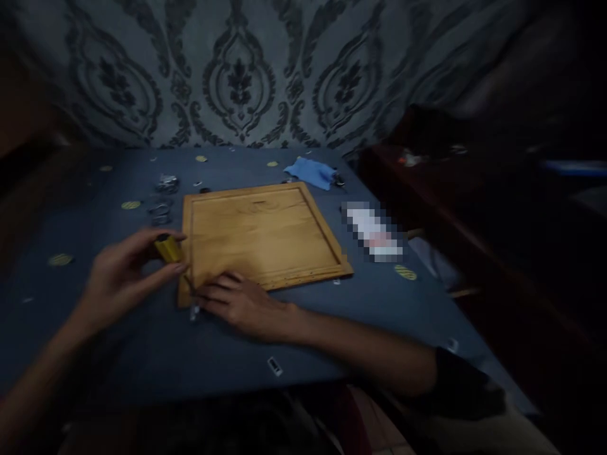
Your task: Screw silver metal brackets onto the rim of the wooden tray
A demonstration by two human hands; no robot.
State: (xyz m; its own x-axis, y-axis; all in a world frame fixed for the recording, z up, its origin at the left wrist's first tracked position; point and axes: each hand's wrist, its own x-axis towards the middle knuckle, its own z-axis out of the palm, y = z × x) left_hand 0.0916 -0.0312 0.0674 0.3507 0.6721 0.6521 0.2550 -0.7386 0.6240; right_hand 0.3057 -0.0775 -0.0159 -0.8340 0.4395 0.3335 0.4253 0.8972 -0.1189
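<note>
Left hand (118,275): grasping a yellow-handled tool (171,250) between thumb and fingers, at the left edge of a wooden board (256,237). The tool's thin shaft points towards the near left corner. Right hand (239,306): laid over the near edge by that corner, fingers bent; the light is dim and blurred, so whether they pinch anything cannot be told. The board lies flat on a blue-covered table (232,363). Metal pieces (167,183) lie beyond its left side, a blue cloth (310,172) behind its far right corner
</note>
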